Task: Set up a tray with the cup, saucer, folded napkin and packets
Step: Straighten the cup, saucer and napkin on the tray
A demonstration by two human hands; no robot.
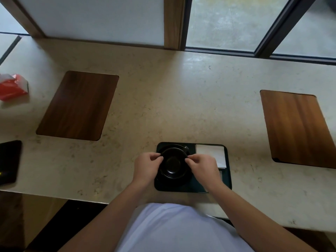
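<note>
A dark rectangular tray (228,176) lies near the counter's front edge. On its left half a black cup (172,163) stands on a black saucer (170,181), its handle pointing to the far right. My left hand (146,166) pinches the cup's left rim and my right hand (202,167) pinches its right rim. A folded white napkin (211,153) lies in the tray's far right corner. A pale sliver beside my right wrist may be a packet (220,174); my hand hides most of it.
Two wooden placemats lie on the beige stone counter (163,106), one at the far left (78,105) and one at the right (298,129). A red and white pack (12,87) sits at the far left. A black tablet-like object (8,161) lies at the left edge. Windows stand behind.
</note>
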